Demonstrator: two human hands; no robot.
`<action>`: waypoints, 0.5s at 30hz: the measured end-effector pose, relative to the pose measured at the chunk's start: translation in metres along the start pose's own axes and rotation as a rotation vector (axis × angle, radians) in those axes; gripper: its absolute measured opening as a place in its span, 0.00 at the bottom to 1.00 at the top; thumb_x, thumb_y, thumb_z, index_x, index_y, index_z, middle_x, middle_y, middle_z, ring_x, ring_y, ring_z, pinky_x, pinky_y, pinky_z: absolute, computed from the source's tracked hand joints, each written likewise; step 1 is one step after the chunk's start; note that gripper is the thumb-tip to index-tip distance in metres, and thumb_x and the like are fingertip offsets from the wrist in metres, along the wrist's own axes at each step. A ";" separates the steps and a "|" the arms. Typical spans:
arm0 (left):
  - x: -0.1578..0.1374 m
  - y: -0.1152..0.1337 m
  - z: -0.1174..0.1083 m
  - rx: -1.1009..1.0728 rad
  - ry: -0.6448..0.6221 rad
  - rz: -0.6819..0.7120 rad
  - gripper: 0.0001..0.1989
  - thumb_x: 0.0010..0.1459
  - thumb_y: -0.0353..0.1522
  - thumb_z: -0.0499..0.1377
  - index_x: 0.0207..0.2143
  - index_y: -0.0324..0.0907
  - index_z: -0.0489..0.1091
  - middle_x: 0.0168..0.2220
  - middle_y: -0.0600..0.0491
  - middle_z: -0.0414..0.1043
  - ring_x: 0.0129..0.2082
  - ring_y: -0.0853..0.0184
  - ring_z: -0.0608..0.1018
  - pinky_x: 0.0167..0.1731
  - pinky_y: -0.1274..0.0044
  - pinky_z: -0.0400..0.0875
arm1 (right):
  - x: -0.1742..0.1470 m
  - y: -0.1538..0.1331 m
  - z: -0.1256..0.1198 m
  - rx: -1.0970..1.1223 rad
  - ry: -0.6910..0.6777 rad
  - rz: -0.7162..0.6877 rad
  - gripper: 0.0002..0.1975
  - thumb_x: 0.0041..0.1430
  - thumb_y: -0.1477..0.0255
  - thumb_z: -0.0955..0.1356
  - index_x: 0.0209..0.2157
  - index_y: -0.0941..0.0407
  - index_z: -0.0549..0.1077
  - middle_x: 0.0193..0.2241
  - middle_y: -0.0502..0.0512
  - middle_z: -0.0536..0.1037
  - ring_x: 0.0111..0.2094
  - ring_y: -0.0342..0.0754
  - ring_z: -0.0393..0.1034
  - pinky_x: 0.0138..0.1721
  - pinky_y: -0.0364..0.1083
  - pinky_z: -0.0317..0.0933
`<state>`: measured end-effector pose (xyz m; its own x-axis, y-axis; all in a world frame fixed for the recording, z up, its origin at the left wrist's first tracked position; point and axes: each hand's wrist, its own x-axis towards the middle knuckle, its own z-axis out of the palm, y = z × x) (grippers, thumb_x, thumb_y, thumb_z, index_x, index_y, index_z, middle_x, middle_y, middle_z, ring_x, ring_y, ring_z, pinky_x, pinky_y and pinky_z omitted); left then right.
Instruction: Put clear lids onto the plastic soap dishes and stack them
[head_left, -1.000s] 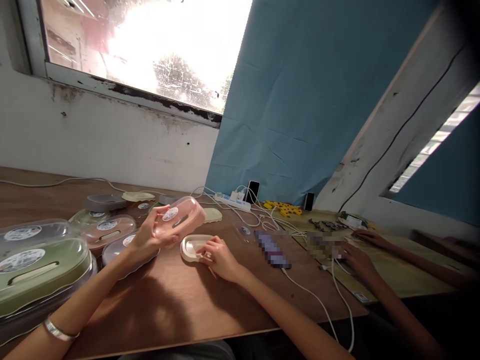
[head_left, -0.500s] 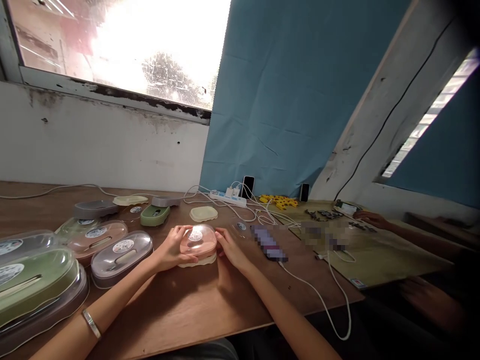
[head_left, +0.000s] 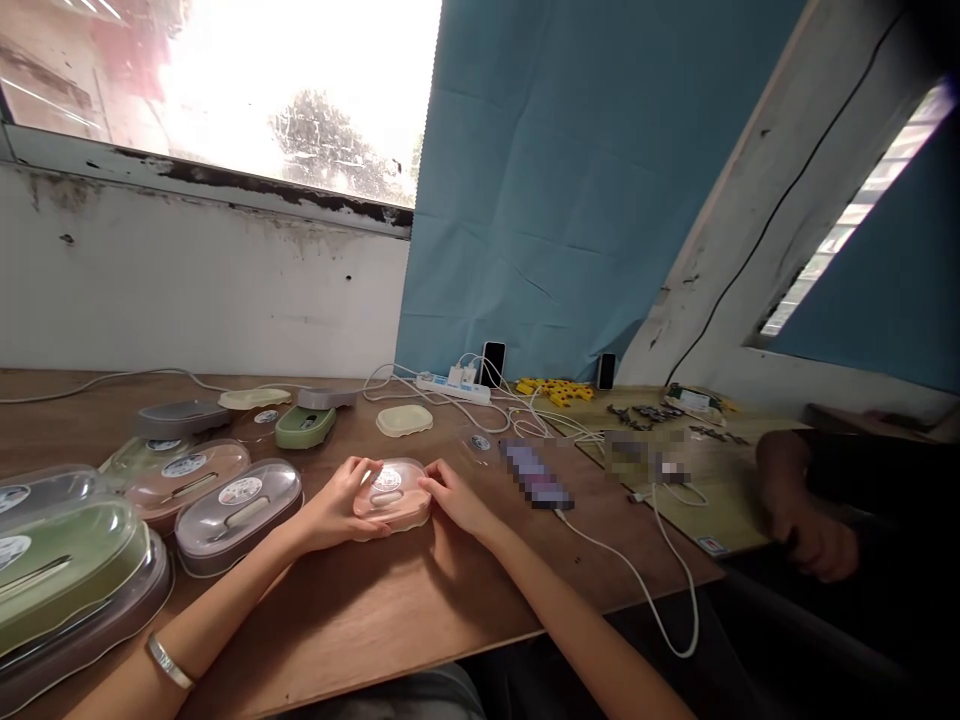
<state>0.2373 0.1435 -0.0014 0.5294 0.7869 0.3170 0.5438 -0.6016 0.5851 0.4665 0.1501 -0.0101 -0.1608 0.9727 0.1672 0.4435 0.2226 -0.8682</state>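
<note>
A small pink oval box (head_left: 409, 503) with a clear lid and a round white sticker rests on the brown table in front of me. My left hand (head_left: 337, 508) grips its left end, thumb along the near side and fingers over the far edge. At the right end, my right hand (head_left: 453, 498) has its fingers closed on the rim. A cream edge shows beneath the pink body. Nearest on the left stands a purple-grey lidded box (head_left: 238, 515). Behind my hands lies a cream oval piece (head_left: 404, 421).
Larger lidded boxes, including a green one (head_left: 82, 560), crowd the left. A clear lid (head_left: 480, 445), a phone (head_left: 534, 474) with a white cable, and a power strip (head_left: 453, 388) lie right and behind. Another person's hand (head_left: 821, 545) is at far right.
The pink box's clear lid has come down and sits lower, closer to the cream base, with both hands still on it. The other person's hand has drawn back toward the table's near edge.
</note>
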 end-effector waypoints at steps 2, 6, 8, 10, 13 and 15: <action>-0.001 0.001 -0.001 0.041 -0.017 -0.009 0.35 0.45 0.46 0.64 0.53 0.42 0.59 0.49 0.45 0.61 0.50 0.54 0.69 0.48 0.67 0.66 | -0.001 -0.001 0.001 -0.018 -0.003 -0.010 0.05 0.55 0.69 0.65 0.30 0.56 0.65 0.30 0.49 0.72 0.36 0.47 0.67 0.40 0.46 0.59; -0.004 0.006 -0.003 0.145 -0.044 -0.037 0.37 0.47 0.49 0.61 0.56 0.41 0.57 0.50 0.43 0.62 0.49 0.53 0.70 0.44 0.67 0.68 | 0.000 -0.002 0.002 -0.031 -0.021 -0.014 0.06 0.55 0.67 0.64 0.30 0.56 0.64 0.29 0.48 0.71 0.34 0.46 0.66 0.39 0.45 0.59; -0.005 0.010 -0.006 0.196 -0.045 -0.055 0.36 0.49 0.51 0.58 0.55 0.42 0.58 0.49 0.43 0.64 0.48 0.52 0.72 0.43 0.66 0.68 | 0.000 -0.002 0.002 -0.034 -0.030 -0.020 0.06 0.56 0.67 0.64 0.30 0.56 0.64 0.29 0.48 0.70 0.34 0.46 0.66 0.39 0.45 0.59; -0.007 0.013 -0.008 0.240 -0.040 -0.067 0.33 0.52 0.53 0.55 0.54 0.42 0.61 0.49 0.42 0.66 0.47 0.51 0.72 0.43 0.63 0.68 | -0.002 -0.004 0.002 -0.040 -0.037 -0.033 0.07 0.56 0.67 0.64 0.30 0.56 0.64 0.29 0.48 0.71 0.34 0.46 0.66 0.38 0.45 0.59; -0.008 0.018 -0.012 0.292 -0.006 -0.055 0.29 0.56 0.52 0.52 0.51 0.42 0.63 0.56 0.40 0.62 0.54 0.49 0.67 0.49 0.58 0.62 | -0.006 -0.009 0.003 -0.056 -0.055 -0.068 0.08 0.56 0.65 0.65 0.30 0.56 0.65 0.29 0.48 0.71 0.33 0.46 0.66 0.37 0.45 0.59; -0.008 0.020 -0.014 0.318 0.017 -0.027 0.28 0.58 0.49 0.50 0.55 0.41 0.60 0.62 0.41 0.55 0.60 0.51 0.60 0.56 0.58 0.54 | -0.009 -0.012 0.005 -0.064 -0.070 -0.097 0.10 0.57 0.63 0.65 0.30 0.56 0.66 0.28 0.49 0.71 0.33 0.46 0.66 0.36 0.44 0.59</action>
<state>0.2345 0.1270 0.0184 0.5027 0.8035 0.3188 0.7350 -0.5914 0.3316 0.4585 0.1386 -0.0033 -0.2657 0.9400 0.2140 0.4775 0.3211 -0.8178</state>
